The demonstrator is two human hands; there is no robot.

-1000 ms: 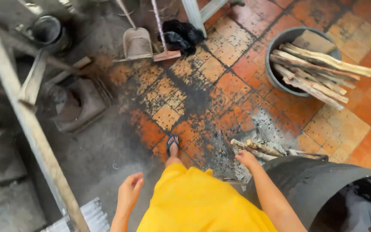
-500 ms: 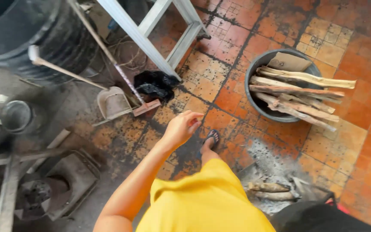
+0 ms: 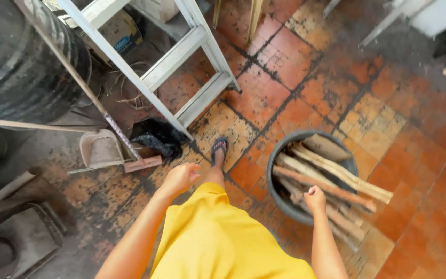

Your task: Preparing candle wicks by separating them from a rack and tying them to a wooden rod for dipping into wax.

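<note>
Right hand (image 3: 314, 199) now over firewood (image 3: 331, 181): long, pale, split.

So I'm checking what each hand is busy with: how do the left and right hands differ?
The right hand is closed in a fist over the firewood sticks in the grey basin; whether it grips one is unclear. The left hand hangs loosely curled and empty above the stained tile floor, touching nothing. Both are bare and extend forward beside the yellow garment.

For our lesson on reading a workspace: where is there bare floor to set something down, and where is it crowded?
Free: the tiles right of the basin, and the tiles between the ladder and basin. Crowded: around the dustpan, black bag and drum.
</note>
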